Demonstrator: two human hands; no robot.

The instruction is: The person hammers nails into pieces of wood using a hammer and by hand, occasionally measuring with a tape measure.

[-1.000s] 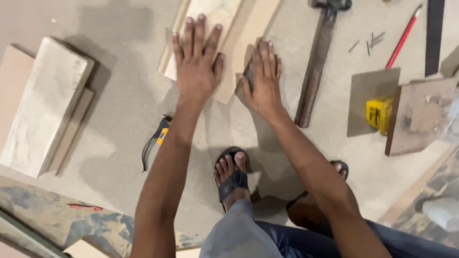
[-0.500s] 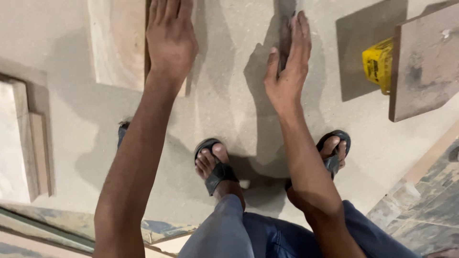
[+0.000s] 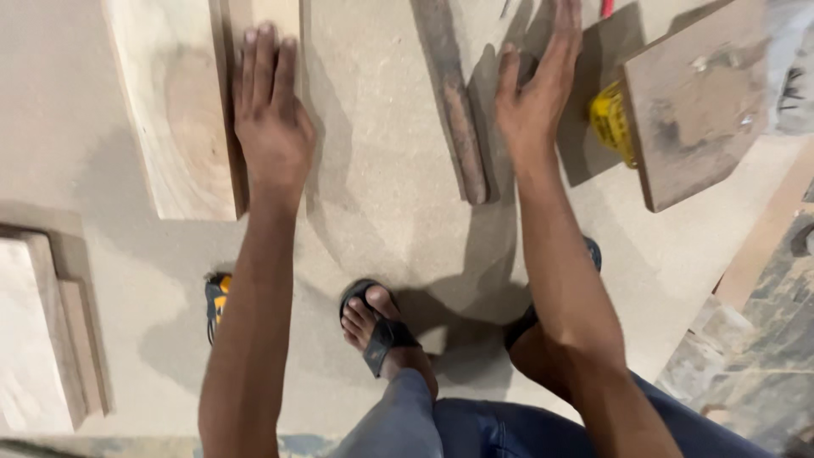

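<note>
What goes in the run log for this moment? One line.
left hand: flat, on pale wood plank edge | right hand: open, beside wooden handle | floor: yellow tape measure, square board

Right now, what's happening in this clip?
A person crouches on a tan board floor, both arms stretched forward. The left hand lies flat, palm down, on the edge of a pale wooden plank. The right hand is open beside a long dark wooden handle, with no grip on it. A yellow tape measure sits under a brown square board.
</note>
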